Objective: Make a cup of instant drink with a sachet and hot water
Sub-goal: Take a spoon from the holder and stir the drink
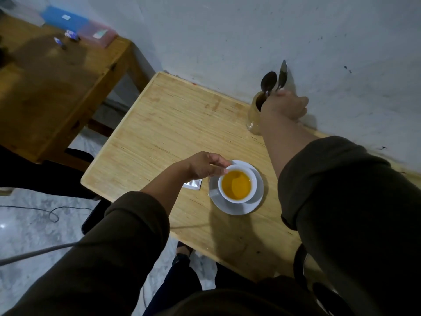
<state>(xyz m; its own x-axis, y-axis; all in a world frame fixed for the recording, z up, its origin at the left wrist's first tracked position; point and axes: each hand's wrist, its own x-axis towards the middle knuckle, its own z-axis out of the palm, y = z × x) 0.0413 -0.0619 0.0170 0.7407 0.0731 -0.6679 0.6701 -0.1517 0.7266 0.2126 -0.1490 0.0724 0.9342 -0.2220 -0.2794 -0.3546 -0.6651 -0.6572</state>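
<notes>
left hand (201,166): fingers curl on the rim of the white cup (237,186) | sachet (193,184): flat on the surface (173,124), just under that hand | cup: full of orange drink, on a saucer (237,207) | right hand (284,106): fingers hold a spoon (282,75) at the holder (254,115) by the wall

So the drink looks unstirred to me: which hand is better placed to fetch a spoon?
The right hand: it is already at the spoons standing in the holder by the wall. The left hand rests on the cup rim, steadying it on its saucer.
</notes>
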